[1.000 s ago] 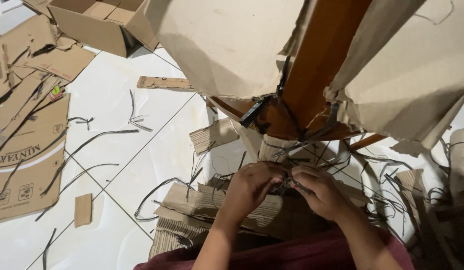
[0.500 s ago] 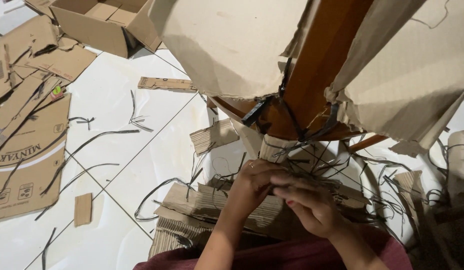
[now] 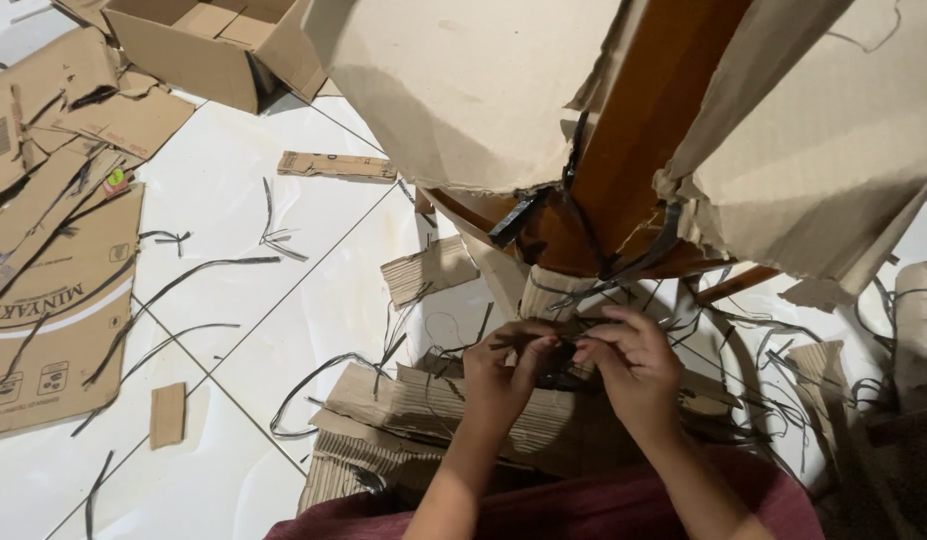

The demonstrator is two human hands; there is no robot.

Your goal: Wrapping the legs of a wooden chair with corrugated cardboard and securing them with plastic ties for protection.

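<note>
My left hand (image 3: 503,375) and my right hand (image 3: 631,368) meet low in the middle, just under a brown wooden furniture piece (image 3: 638,130) wrapped in torn cardboard (image 3: 463,90). Both hands pinch a black plastic strap (image 3: 531,341) that runs between their fingertips. More black straps (image 3: 623,268) still bind the wood's lower end. A corrugated cardboard-wrapped leg (image 3: 545,296) pokes down right above my fingers. Crumpled corrugated cardboard (image 3: 403,405) lies under my wrists.
White tiled floor (image 3: 243,300) is strewn with cut black straps (image 3: 198,272) and cardboard scraps (image 3: 167,414). Flattened boxes (image 3: 53,290) lie at the left, an empty cardboard box (image 3: 208,40) at the top left. Tangled straps and cardboard (image 3: 833,380) crowd the right.
My right hand has risen and come back beside the left. Both hands have shifted up slightly and now hold the strap stretched between their fingertips.
</note>
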